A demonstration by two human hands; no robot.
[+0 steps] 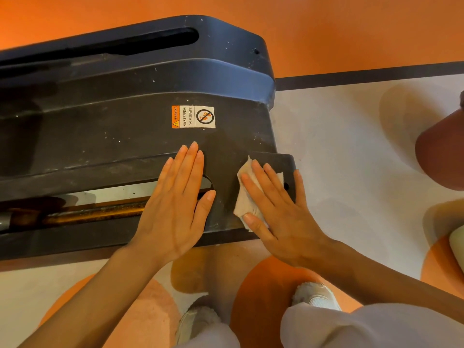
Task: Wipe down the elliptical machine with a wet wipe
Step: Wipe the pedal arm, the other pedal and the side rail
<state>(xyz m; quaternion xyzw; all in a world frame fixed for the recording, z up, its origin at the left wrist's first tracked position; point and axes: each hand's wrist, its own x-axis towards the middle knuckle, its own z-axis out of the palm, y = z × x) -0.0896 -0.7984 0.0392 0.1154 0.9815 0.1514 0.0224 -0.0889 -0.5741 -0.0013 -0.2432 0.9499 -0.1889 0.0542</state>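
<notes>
The elliptical machine (pixel 125 109) sits low on the floor (pixel 351 146), and its black cover has a dark wet patch near the warning sticker (pixel 193 116), so a small part looks wiped. The right hand (pixel 278 209) presses the wet wipe (pixel 244 197) flat on the corner, thumb on its edge. The left hand (pixel 175 202) rests flat and holds nothing; white specks further along look left to clean.

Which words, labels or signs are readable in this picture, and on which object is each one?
"WARNING", with a triangle symbol, on the orange strip of the sticker on the black machine cover.
"NO STEPPING ON SURFACE" in the sticker's white middle part.
A crossed-out circle over footprints, without words, at the sticker's right end.
No other text is visible.
</notes>
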